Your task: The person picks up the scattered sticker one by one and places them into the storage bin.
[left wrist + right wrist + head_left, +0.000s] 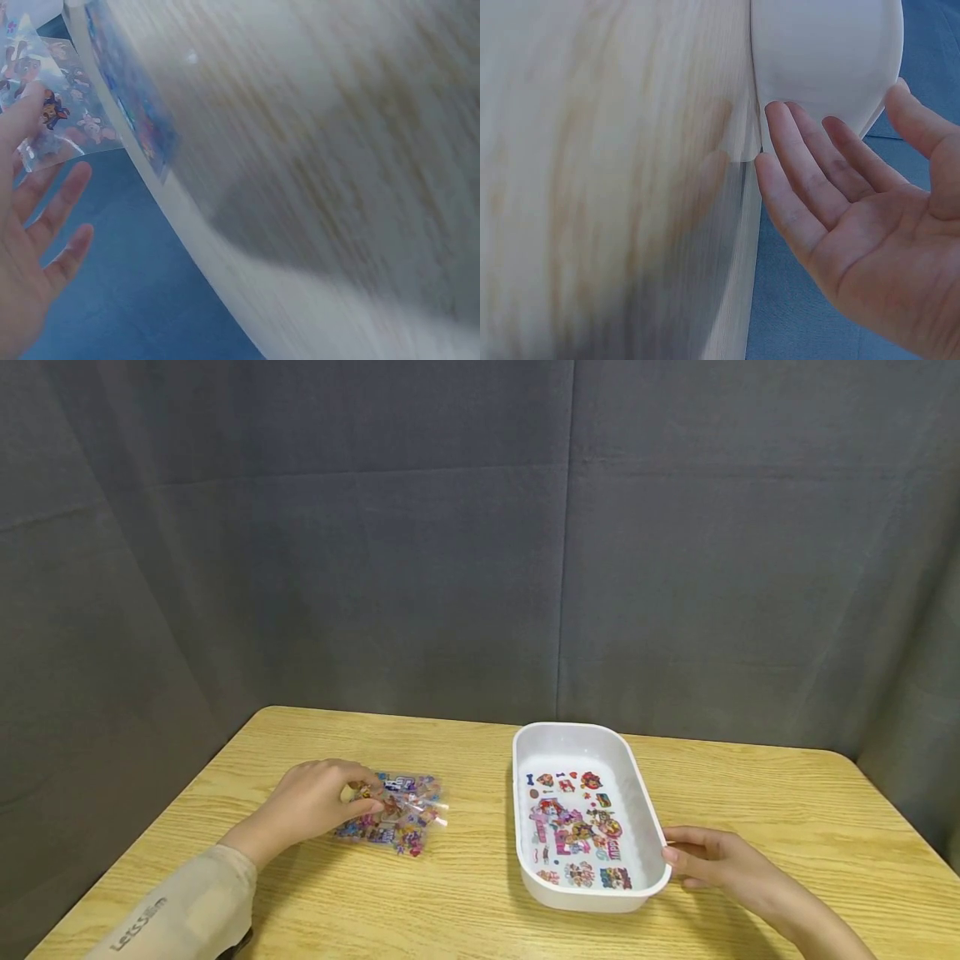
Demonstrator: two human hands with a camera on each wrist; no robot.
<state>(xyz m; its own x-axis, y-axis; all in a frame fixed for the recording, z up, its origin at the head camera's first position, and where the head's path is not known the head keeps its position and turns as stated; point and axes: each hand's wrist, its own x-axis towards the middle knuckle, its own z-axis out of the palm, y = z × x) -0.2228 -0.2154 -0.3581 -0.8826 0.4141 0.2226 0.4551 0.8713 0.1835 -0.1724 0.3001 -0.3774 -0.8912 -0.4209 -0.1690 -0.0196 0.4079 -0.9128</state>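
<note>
My left hand [322,802] pinches a clear sticker sheet [90,127] printed with small cartoon figures. The sheet is lifted at an edge over more colourful sticker sheets [408,839] lying on the left of the table. In the left wrist view, the other fingers are spread below the sheet. A white plastic tray [536,887] stands right of the middle, with cartoon stickers [577,831] on its floor. At its near right corner, my right hand [716,864] touches the tray with fairly straight fingers, the thumb at the rim and the fingertips against the outer wall.
The light wood table [465,893] has rounded far corners. Behind it hangs a dark grey curtain [450,568], which also runs along the left and right sides. A blue surface [150,285] shows beyond the table edge in both wrist views.
</note>
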